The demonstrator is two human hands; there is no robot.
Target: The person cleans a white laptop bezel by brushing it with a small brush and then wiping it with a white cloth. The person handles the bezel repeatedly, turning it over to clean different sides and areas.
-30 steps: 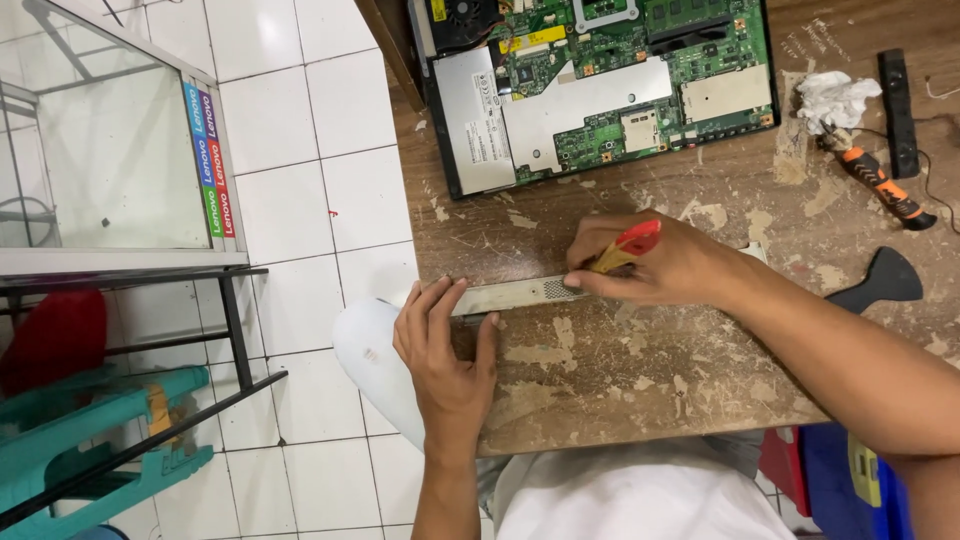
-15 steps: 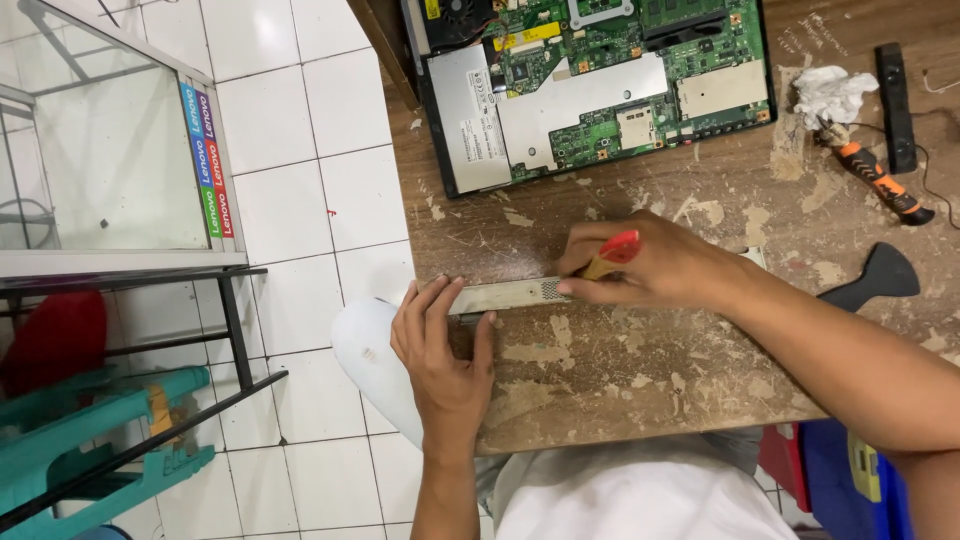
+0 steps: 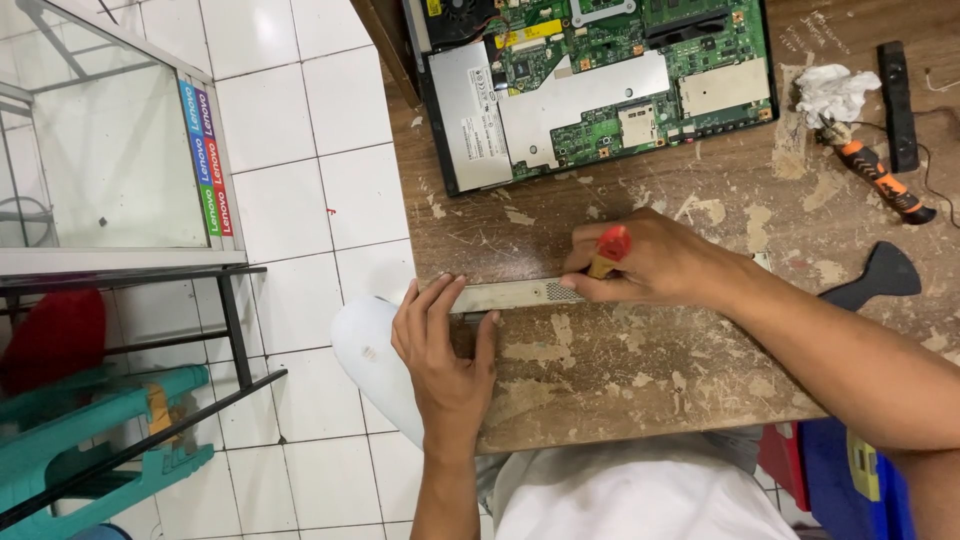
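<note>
Pinning the long silver strip (image 3: 515, 294) flat against the worn wooden table (image 3: 640, 380), the left hand (image 3: 445, 345) lay spread over its near end, fingers open and pressing down rather than wrapped around it. The right hand (image 3: 650, 265) was curled shut around a small red-handled screwdriver (image 3: 606, 250), whose tip met the strip's far end, beside a patch of fine perforations. The strip lay across the table near its left edge, well short of the opened laptop (image 3: 600, 85) with its green circuit board bared at the far side. To do this well, the tool probably needed to stand square over whatever it was working on, with steady downward pressure so the tip would not slip and scratch the metal. The left hand's hold mattered just as much, since the thin strip could pivot or lift under a twisting push. Off to the right, apart from the work, lay an orange-handled tool (image 3: 880, 180), a crumpled white tissue (image 3: 835, 92) and a black flat scraper (image 3: 872, 278).
</note>
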